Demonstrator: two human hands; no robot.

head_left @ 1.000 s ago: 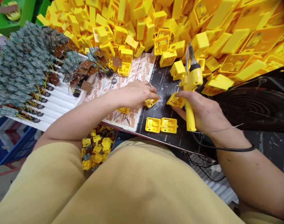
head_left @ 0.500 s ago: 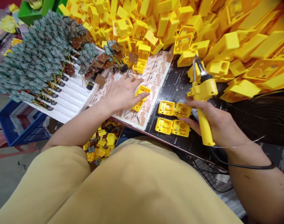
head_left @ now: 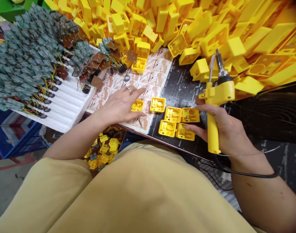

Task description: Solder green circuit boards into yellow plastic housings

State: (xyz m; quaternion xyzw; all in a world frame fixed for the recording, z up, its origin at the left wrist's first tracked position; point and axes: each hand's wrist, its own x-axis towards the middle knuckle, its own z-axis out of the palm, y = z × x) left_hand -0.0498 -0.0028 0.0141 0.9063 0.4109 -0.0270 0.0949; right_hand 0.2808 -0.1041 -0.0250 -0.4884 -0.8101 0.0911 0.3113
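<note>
My left hand [head_left: 121, 103] is over the patterned sheet, thumb and forefinger stretched apart around a small yellow plastic case piece [head_left: 137, 105], partly hidden by the hand. Just right of its fingertips lies another yellow case piece [head_left: 157, 104], hollow side up; whether the two are joined I cannot tell. In my right hand [head_left: 225, 126] is a yellow soldering gun [head_left: 213, 129], its metal tip pointing away from me. Its fingers extend over two opened yellow cases, the upper [head_left: 173, 114] and the lower [head_left: 167, 128], on the black board.
Yellow housings [head_left: 160, 19] are heaped along the back. Circuit boards with wires [head_left: 24, 61] cover a white foam sheet [head_left: 70, 111] at left. A small round disc [head_left: 127, 77] lies beyond my left hand. A blue crate [head_left: 14, 137] stands lower left; a black cable hangs by my right wrist.
The case by my left hand now shows as two pieces, one farther right beside the opened cases. My left hand has drawn back from it, and the soldering gun has shifted slightly right.
</note>
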